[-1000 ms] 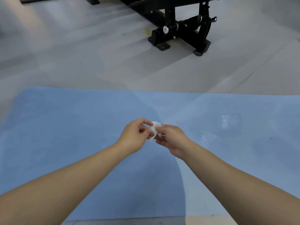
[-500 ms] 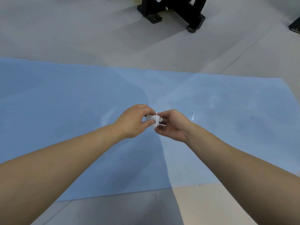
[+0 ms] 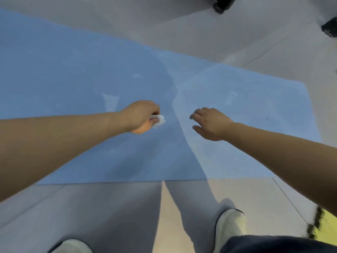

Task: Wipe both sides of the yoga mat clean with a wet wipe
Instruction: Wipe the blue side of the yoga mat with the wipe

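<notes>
The left hand gripped the bunched wet wipe in curled fingers above the blue yoga mat, probably to keep a firm pad for rubbing. The right hand hung relaxed and held nothing. The mat lay flat on the floor, so its top side was reachable. No writing was readable.
</notes>
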